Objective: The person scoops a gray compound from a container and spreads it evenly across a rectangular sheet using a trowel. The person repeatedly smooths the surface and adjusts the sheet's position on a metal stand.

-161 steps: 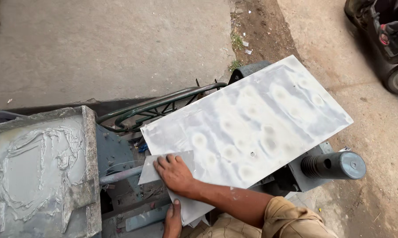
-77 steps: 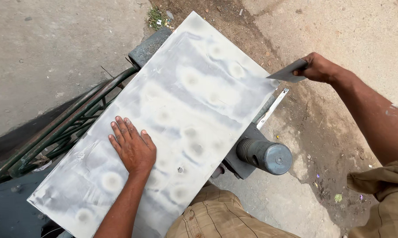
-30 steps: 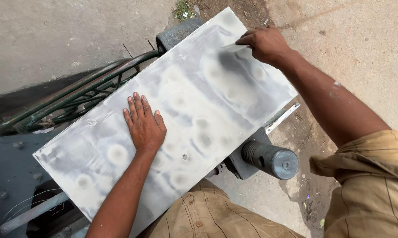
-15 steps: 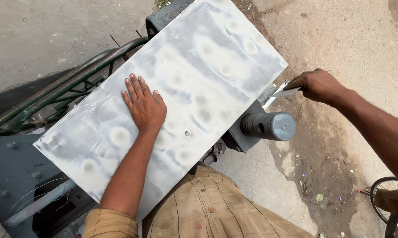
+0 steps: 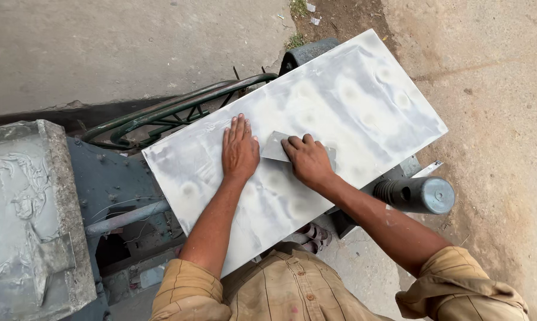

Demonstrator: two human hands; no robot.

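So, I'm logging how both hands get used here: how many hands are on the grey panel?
2. The left hand lies flat on the grey panel near its middle; the right hand, just beside it, presses a flat scraper blade against the panel.

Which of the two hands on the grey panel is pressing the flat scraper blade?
The right hand: its fingers press the thin scraper blade against the grey panel. The left hand lies flat and empty beside it.

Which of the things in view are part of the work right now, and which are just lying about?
In use:
left hand, flat on the panel
right hand, pressing the scraper on the panel

Lying about:
putty-smeared block
green frame
grey cylinder
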